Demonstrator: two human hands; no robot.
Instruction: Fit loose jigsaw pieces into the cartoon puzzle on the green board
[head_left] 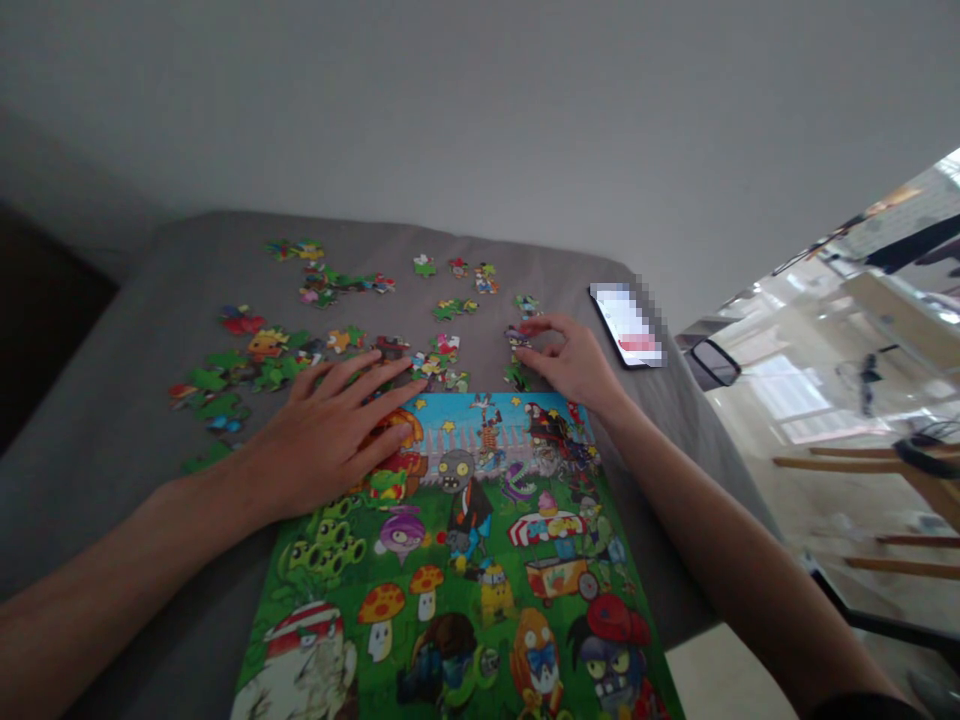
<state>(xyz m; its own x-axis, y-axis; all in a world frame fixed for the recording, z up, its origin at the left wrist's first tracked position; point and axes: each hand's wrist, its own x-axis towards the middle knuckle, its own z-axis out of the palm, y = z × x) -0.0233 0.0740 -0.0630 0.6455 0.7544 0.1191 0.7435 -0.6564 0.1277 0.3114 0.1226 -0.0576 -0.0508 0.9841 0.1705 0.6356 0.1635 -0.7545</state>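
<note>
My left hand lies palm down with its fingers spread, over the upper left corner of a colourful cartoon picture board. Its fingertips reach among loose jigsaw pieces just beyond the board's edge. Past the board's upper right part, my right hand has thumb and index finger closed on a jigsaw puzzle piece with purple and dark parts. Another green piece is just below it, near the board's top edge. A small piece rests beyond my right fingers.
Many loose jigsaw pieces are scattered on the grey cloth, mostly at the left and far side. A lit phone lies right of my right hand. A pale wall rises behind. Wooden bars stand off to the right.
</note>
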